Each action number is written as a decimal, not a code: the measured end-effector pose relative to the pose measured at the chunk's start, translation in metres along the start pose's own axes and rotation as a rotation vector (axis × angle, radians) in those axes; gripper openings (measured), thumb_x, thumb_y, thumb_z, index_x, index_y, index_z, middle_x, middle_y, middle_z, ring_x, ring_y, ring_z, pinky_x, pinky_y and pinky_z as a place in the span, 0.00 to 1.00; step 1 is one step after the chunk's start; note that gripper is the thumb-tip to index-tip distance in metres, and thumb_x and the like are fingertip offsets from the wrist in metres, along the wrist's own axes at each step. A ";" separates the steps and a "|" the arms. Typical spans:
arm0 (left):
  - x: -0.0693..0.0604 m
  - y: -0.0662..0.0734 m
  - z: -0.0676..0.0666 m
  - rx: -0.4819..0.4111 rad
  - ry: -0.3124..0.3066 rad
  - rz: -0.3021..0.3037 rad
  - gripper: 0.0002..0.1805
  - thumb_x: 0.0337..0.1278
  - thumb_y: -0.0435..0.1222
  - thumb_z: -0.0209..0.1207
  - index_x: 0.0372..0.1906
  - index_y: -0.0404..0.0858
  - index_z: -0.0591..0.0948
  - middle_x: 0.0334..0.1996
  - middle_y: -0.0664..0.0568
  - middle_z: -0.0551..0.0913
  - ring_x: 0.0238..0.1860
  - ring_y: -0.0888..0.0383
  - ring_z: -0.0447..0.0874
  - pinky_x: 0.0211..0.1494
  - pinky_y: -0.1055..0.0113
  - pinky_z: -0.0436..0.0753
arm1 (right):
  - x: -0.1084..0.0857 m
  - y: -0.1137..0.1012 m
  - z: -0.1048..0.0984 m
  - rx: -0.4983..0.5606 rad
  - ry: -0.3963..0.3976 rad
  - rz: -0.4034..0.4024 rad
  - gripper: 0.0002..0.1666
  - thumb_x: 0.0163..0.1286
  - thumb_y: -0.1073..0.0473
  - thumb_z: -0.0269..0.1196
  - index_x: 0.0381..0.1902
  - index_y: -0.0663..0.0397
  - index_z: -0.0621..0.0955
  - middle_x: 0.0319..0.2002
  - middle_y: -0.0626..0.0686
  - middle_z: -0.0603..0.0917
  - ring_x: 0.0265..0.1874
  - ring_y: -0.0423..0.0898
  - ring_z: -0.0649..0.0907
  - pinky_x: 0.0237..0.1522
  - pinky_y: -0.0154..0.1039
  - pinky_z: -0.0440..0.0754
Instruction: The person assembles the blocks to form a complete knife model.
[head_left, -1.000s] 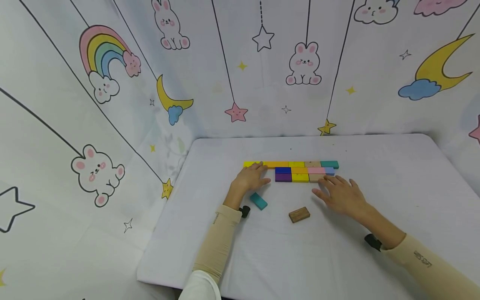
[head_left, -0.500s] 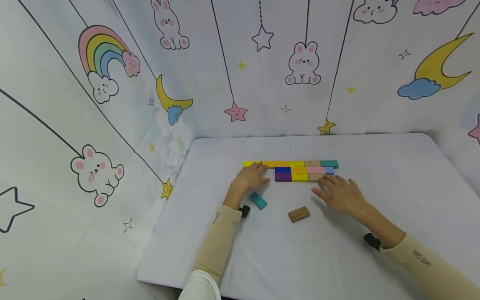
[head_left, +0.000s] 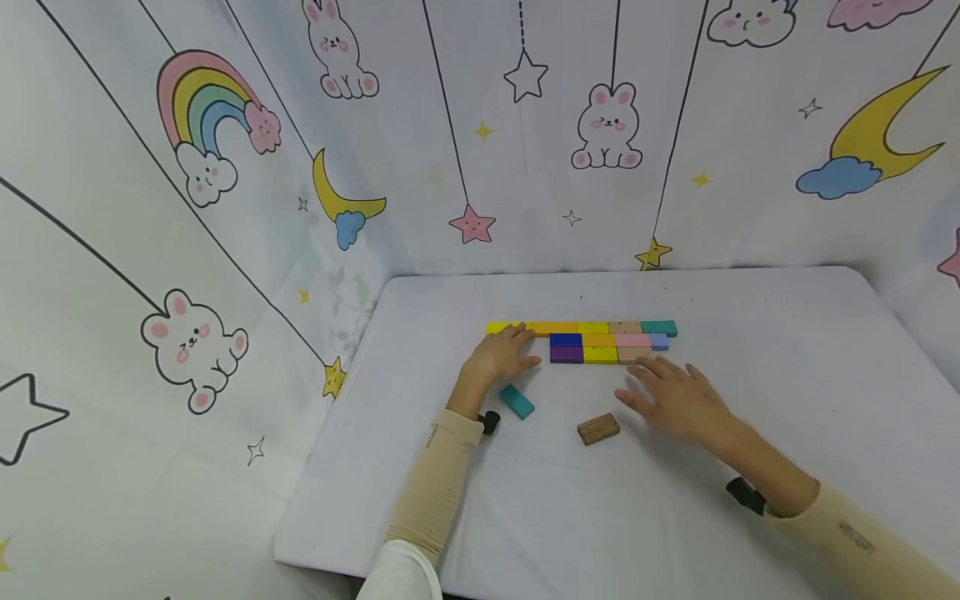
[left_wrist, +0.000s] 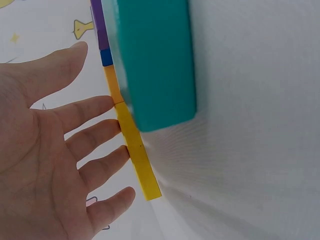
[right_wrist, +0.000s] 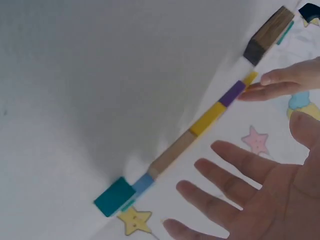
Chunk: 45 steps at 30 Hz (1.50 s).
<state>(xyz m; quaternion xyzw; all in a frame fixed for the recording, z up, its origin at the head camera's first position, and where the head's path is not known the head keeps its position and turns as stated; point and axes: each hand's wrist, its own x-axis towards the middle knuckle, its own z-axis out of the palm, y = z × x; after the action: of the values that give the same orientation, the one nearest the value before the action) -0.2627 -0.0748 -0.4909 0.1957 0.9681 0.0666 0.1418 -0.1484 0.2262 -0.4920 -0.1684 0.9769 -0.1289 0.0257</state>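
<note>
My left hand (head_left: 493,358) rests at the left end of the back row of blocks, its extended fingertips at the yellow block (left_wrist: 137,150) and the orange block (head_left: 555,329). My right hand (head_left: 681,402) hovers with spread fingers just in front of the tan block (head_left: 632,356) and holds nothing. That tan block ends the front row, after a purple block (head_left: 566,356) and a yellow block (head_left: 600,356). Behind them lie dark blue (head_left: 566,340), orange, pink (head_left: 632,340) and light blue blocks. A loose teal block (head_left: 517,402) lies close to my left wrist.
A loose brown wooden block (head_left: 598,429) lies nearer me, between the hands. The back row ends at the right with another teal block (head_left: 659,328). White cloth covers the table (head_left: 525,517), and a patterned cloth wall (head_left: 420,167) rises behind it.
My right hand has drawn back slightly toward me, away from the tan and light blue blocks. The left hand and all the blocks have stayed where they were.
</note>
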 end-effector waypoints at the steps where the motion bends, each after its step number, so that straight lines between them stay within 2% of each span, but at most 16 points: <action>1: 0.000 0.000 0.000 -0.002 0.000 -0.001 0.36 0.78 0.57 0.52 0.82 0.48 0.64 0.83 0.52 0.56 0.83 0.50 0.54 0.84 0.52 0.56 | -0.003 -0.003 0.000 0.001 -0.002 -0.020 0.40 0.79 0.33 0.56 0.74 0.57 0.75 0.75 0.65 0.70 0.74 0.69 0.67 0.70 0.80 0.55; 8: -0.001 0.000 0.000 -0.005 -0.004 -0.003 0.35 0.79 0.57 0.52 0.82 0.48 0.64 0.83 0.52 0.57 0.82 0.50 0.54 0.83 0.52 0.58 | -0.023 -0.024 0.000 0.029 -0.052 -0.154 0.36 0.76 0.35 0.61 0.71 0.51 0.79 0.73 0.59 0.75 0.74 0.64 0.70 0.72 0.75 0.59; 14: -0.001 0.000 -0.001 0.003 0.000 -0.004 0.36 0.78 0.57 0.52 0.82 0.48 0.64 0.83 0.51 0.57 0.82 0.50 0.55 0.83 0.52 0.59 | -0.035 -0.038 -0.002 0.075 -0.164 -0.193 0.38 0.76 0.31 0.58 0.72 0.48 0.78 0.75 0.52 0.74 0.77 0.59 0.68 0.77 0.71 0.51; 19: -0.001 0.000 0.000 -0.018 -0.004 -0.013 0.36 0.78 0.57 0.52 0.82 0.48 0.64 0.83 0.52 0.57 0.82 0.50 0.54 0.83 0.51 0.59 | -0.041 -0.044 -0.005 0.082 -0.208 -0.210 0.39 0.76 0.32 0.59 0.73 0.49 0.77 0.72 0.51 0.76 0.77 0.59 0.68 0.77 0.73 0.50; 33: -0.002 0.001 0.000 -0.006 -0.003 -0.002 0.36 0.79 0.57 0.52 0.82 0.48 0.64 0.83 0.51 0.57 0.83 0.50 0.54 0.83 0.52 0.59 | -0.045 -0.046 -0.002 0.031 -0.209 -0.216 0.39 0.76 0.31 0.58 0.71 0.51 0.79 0.72 0.50 0.77 0.76 0.61 0.69 0.75 0.75 0.52; 45: -0.002 0.002 -0.001 -0.008 0.002 -0.008 0.36 0.78 0.56 0.53 0.82 0.48 0.64 0.83 0.51 0.57 0.82 0.50 0.55 0.82 0.50 0.60 | -0.040 -0.052 0.000 0.003 -0.197 -0.219 0.39 0.76 0.33 0.59 0.74 0.50 0.76 0.75 0.53 0.73 0.76 0.64 0.68 0.71 0.76 0.59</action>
<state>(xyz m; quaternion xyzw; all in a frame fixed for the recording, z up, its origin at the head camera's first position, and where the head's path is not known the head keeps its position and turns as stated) -0.2605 -0.0738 -0.4895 0.1913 0.9687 0.0701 0.1420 -0.0936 0.1927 -0.4781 -0.2860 0.9452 -0.1151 0.1077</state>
